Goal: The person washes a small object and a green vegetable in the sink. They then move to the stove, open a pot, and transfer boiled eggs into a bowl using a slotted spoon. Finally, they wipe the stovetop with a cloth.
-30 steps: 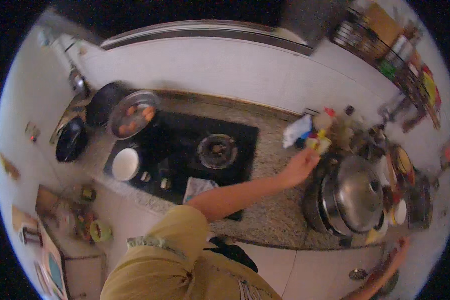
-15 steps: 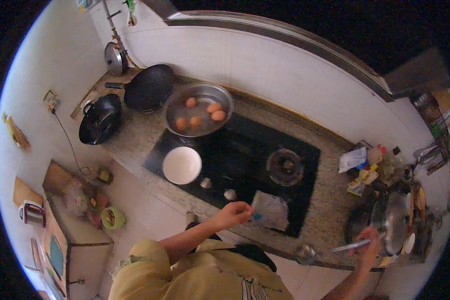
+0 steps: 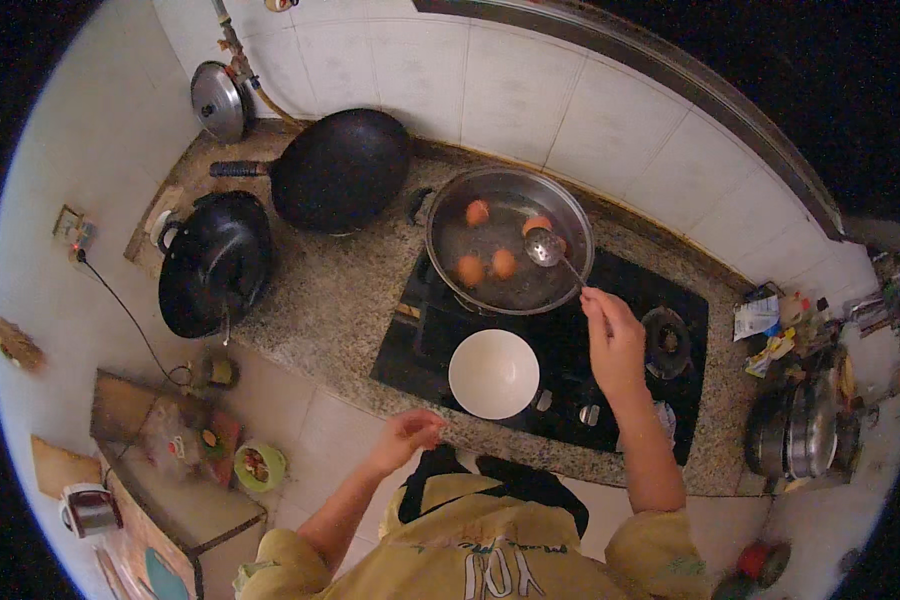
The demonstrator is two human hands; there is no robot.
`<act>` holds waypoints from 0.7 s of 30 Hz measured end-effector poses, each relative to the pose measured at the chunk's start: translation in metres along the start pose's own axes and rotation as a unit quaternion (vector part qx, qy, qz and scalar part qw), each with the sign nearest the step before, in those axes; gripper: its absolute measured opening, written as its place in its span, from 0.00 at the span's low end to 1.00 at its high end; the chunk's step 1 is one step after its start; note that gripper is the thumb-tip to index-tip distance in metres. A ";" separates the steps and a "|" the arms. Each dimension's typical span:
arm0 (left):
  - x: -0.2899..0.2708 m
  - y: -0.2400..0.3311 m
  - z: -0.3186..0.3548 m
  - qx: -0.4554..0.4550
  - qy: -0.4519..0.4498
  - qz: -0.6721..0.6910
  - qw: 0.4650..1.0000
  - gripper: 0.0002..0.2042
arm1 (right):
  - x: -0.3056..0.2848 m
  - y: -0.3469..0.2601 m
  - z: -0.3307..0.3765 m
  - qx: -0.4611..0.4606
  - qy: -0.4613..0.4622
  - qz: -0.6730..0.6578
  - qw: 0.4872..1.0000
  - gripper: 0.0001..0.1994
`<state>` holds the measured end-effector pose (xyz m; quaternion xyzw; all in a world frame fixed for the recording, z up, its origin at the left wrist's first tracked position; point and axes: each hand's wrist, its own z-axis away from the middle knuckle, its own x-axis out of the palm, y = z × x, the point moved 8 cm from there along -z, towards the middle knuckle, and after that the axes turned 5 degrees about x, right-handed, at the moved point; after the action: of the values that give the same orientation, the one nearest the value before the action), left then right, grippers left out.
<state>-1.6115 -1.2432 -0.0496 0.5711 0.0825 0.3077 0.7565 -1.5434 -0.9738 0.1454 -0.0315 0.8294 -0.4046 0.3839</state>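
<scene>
Ladle (image 3: 546, 246): a steel ladle, its bowl dipped in the water of the pan (image 3: 450, 190) at the right side, against one egg (image 3: 538, 224). The right hand (image 3: 612, 335) was closed on the handle's far end with fingertips, probably to stay clear of the hot water; the handle slanted over the pan's near-right rim.

Left hand (image 3: 407, 433): loosely curled, holding nothing, hanging off the counter edge (image 3: 350, 395) below the bowl (image 3: 493, 373), well apart from the right hand.

Eggs: four brown ones showed in the pan; besides the one at the ladle, one (image 3: 478, 212) lay toward the back and two (image 3: 471, 270) (image 3: 504, 263) near the front.

Bowl: white, empty, standing on the black hob (image 3: 620, 290) just in front of the pan, between the two hands. Judged a short carry from the pan.

Burner (image 3: 665, 342): unused, right of the hand, partly hidden by it.

Wok (image 3: 340, 170): dark, empty, just left of the pan, handle pointing left. A second black pot (image 3: 215, 262) stood farther left, near the counter's end.

Open room: speckled counter showed bare between black pot and hob. The right end was crowded with packets (image 3: 760, 335) and stacked steel pots (image 3: 795, 430). The tiled wall (image 3: 530, 90) closed the back, near the pan's far rim; a lid (image 3: 217, 100) hung there.
</scene>
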 end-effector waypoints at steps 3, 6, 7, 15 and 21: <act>-0.026 0.006 0.000 0.023 0.059 0.010 0.998 0.07 | 0.024 0.003 -0.005 0.014 -0.024 0.048 0.998 0.08; -0.036 0.012 0.004 0.026 0.104 0.038 0.993 0.07 | 0.039 0.017 -0.004 0.061 -0.039 -0.011 0.997 0.08; -0.034 0.013 0.005 0.021 0.109 0.036 0.993 0.07 | 0.043 0.023 -0.003 0.081 -0.044 -0.042 0.995 0.09; -0.016 -0.013 -0.008 -0.013 0.084 0.076 0.993 0.08 | 0.080 0.043 0.008 0.239 -0.079 -0.342 0.905 0.12; -0.009 -0.021 -0.032 -0.013 0.074 0.031 0.997 0.19 | 0.092 0.047 0.010 0.252 -0.088 -0.423 0.866 0.14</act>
<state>-1.6265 -1.2256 -0.0817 0.5387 0.1169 0.3736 0.7460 -1.5896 -0.9818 0.0529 -0.3167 0.5693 -0.7191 0.2421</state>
